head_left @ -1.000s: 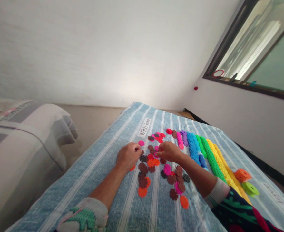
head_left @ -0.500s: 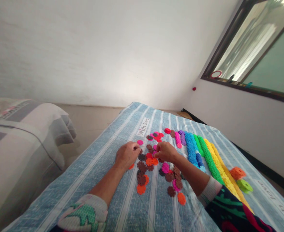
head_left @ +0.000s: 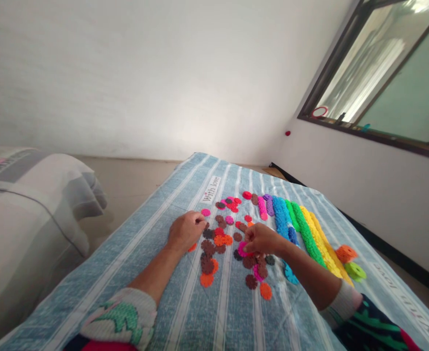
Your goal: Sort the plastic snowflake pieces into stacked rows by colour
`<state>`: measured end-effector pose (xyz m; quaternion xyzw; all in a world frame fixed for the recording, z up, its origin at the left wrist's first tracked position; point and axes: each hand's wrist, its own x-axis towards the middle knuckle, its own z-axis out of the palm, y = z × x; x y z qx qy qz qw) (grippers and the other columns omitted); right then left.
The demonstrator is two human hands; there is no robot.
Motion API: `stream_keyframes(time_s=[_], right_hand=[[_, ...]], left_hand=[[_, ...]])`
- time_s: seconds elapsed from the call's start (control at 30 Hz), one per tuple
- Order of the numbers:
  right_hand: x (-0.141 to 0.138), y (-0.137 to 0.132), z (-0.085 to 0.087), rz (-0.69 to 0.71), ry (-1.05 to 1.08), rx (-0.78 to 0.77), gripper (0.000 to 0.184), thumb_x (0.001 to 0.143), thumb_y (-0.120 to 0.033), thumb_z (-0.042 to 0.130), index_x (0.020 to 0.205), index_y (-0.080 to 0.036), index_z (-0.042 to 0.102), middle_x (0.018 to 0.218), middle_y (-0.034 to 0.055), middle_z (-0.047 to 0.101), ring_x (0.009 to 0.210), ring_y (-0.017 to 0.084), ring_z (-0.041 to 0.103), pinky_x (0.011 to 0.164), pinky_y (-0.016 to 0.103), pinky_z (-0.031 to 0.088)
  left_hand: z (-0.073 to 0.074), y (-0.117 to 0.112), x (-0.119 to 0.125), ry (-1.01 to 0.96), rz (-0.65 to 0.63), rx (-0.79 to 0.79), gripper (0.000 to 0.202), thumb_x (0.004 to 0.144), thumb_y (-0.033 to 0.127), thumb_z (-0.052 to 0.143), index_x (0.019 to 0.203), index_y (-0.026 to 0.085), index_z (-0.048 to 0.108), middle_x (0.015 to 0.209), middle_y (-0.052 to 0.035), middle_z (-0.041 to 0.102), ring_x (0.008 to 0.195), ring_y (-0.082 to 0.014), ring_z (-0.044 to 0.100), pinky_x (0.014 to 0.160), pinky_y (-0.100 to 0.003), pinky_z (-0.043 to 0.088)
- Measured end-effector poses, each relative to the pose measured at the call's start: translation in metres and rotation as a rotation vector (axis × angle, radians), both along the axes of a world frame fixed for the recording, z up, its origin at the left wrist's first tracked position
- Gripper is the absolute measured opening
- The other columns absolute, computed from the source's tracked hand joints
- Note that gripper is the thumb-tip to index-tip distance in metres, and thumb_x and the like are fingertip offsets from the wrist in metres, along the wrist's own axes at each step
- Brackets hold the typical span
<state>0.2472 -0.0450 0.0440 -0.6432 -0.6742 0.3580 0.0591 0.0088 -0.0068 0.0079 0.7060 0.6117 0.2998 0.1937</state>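
Snowflake-shaped plastic discs in brown [head_left: 207,247], orange [head_left: 206,280], red [head_left: 247,195], pink and black lie scattered over a striped blue cloth [head_left: 177,302]. My left hand [head_left: 187,230] rests at the left edge of the scatter, fingers curled together; whatever they hold is hidden. On the right, my right hand [head_left: 264,239] reaches down with thumb and fingers pinched at a pink disc [head_left: 242,249]. Brown discs lie just below that hand.
Right of the scatter are rows of discs in pink [head_left: 262,208], purple, blue [head_left: 281,214], green [head_left: 311,239] and yellow [head_left: 322,241]. Orange [head_left: 346,253] and lime-green [head_left: 355,271] pieces sit farther right. A covered piece of furniture [head_left: 35,209] stands left.
My right hand has moved from the middle of the scatter toward the right and nearer me, to the pink disc. My left hand stays curled in about the same place. The view has shifted slightly.
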Motion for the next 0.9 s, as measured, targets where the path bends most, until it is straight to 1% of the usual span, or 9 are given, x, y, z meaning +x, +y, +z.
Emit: stream_keyframes(time_s=[0.1, 0.2, 0.4, 0.6, 0.73, 0.8, 0.9], right_hand=[[-0.002, -0.002, -0.004, -0.002, -0.034, 0.077, 0.014, 0.065, -0.012, 0.071, 0.066, -0.017, 0.058, 0.044, -0.0088, 0.051, 0.043, 0.009, 0.054, 0.042, 0.016, 0.036], [-0.003, -0.005, -0.002, 0.019, -0.064, 0.113, 0.016, 0.064, -0.014, 0.074, 0.072, -0.018, 0.061, 0.046, -0.0090, 0.052, 0.044, 0.009, 0.055, 0.045, 0.017, 0.036], [-0.007, -0.009, 0.002, 0.052, -0.096, 0.127, 0.021, 0.059, -0.010, 0.075, 0.072, -0.018, 0.060, 0.050, -0.0095, 0.052, 0.048, 0.009, 0.054, 0.049, 0.019, 0.038], [-0.004, -0.003, -0.009, 0.057, -0.016, 0.039, 0.028, 0.058, -0.005, 0.071, 0.067, -0.020, 0.049, 0.045, -0.0105, 0.051, 0.043, 0.011, 0.055, 0.042, 0.017, 0.039], [-0.001, -0.001, -0.013, 0.051, 0.061, -0.030, 0.028, 0.061, -0.004, 0.066, 0.065, -0.020, 0.044, 0.041, -0.0116, 0.051, 0.039, 0.010, 0.054, 0.039, 0.015, 0.040], [0.001, -0.002, -0.010, 0.056, 0.092, -0.069, 0.025, 0.065, -0.007, 0.065, 0.063, -0.020, 0.044, 0.041, -0.0109, 0.052, 0.038, 0.009, 0.053, 0.039, 0.015, 0.040], [0.010, -0.003, 0.001, 0.036, 0.140, -0.100, 0.023, 0.065, -0.010, 0.067, 0.062, -0.019, 0.046, 0.042, -0.0097, 0.054, 0.037, 0.008, 0.053, 0.038, 0.015, 0.040]], left_hand=[[0.000, 0.000, 0.000, -0.006, -0.002, 0.004, 0.019, 0.075, 0.031, 0.052, 0.073, 0.022, 0.068, 0.087, -0.0022, 0.072, 0.082, -0.0181, 0.063, 0.076, -0.027, 0.044], [-0.002, 0.001, -0.001, -0.008, -0.003, 0.008, 0.019, 0.074, 0.031, 0.052, 0.074, 0.022, 0.069, 0.088, -0.0027, 0.072, 0.083, -0.0185, 0.063, 0.076, -0.027, 0.044], [-0.002, 0.001, 0.000, 0.004, -0.004, 0.019, 0.018, 0.074, 0.031, 0.052, 0.072, 0.023, 0.069, 0.086, -0.0014, 0.072, 0.082, -0.0180, 0.063, 0.074, -0.027, 0.044], [0.000, 0.000, 0.000, -0.001, -0.008, 0.002, 0.020, 0.074, 0.032, 0.052, 0.073, 0.022, 0.069, 0.085, -0.0021, 0.072, 0.081, -0.0183, 0.063, 0.075, -0.027, 0.044], [-0.001, 0.001, -0.001, 0.004, -0.018, 0.021, 0.020, 0.073, 0.033, 0.052, 0.072, 0.022, 0.069, 0.084, -0.0023, 0.072, 0.081, -0.0186, 0.063, 0.075, -0.027, 0.044], [-0.001, 0.002, -0.001, 0.009, -0.019, 0.027, 0.019, 0.073, 0.033, 0.052, 0.071, 0.023, 0.069, 0.084, -0.0018, 0.072, 0.080, -0.0182, 0.063, 0.074, -0.026, 0.044], [-0.001, 0.002, -0.002, 0.011, -0.021, 0.028, 0.019, 0.074, 0.032, 0.052, 0.072, 0.023, 0.069, 0.085, -0.0017, 0.072, 0.079, -0.0178, 0.063, 0.073, -0.026, 0.044]])
